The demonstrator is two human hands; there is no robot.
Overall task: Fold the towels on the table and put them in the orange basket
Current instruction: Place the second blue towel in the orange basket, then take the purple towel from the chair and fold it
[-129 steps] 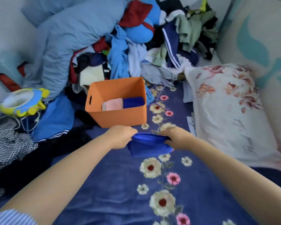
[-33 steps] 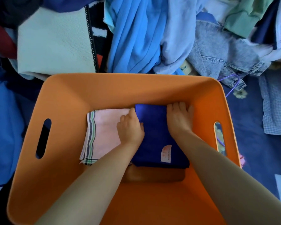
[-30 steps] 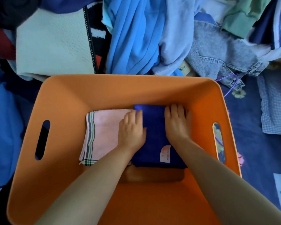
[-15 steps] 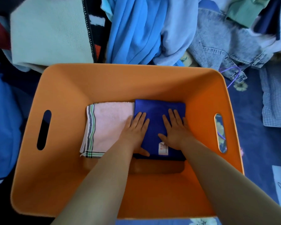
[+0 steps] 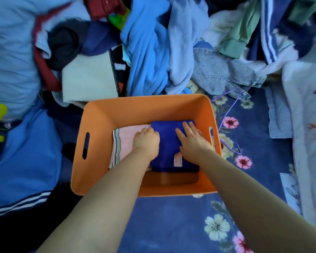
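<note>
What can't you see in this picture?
Head view:
- Left hand: fingertips curl down, grip unclear.
- Blue towel: middle covered by both hands; its label too small to read.
- Pink towel: near end hidden by the left forearm.
- Right hand hides the towel's right edge.

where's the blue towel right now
In the head view the blue towel lies folded inside the orange basket, on its right side beside the pink towel, with both hands on it.
</note>
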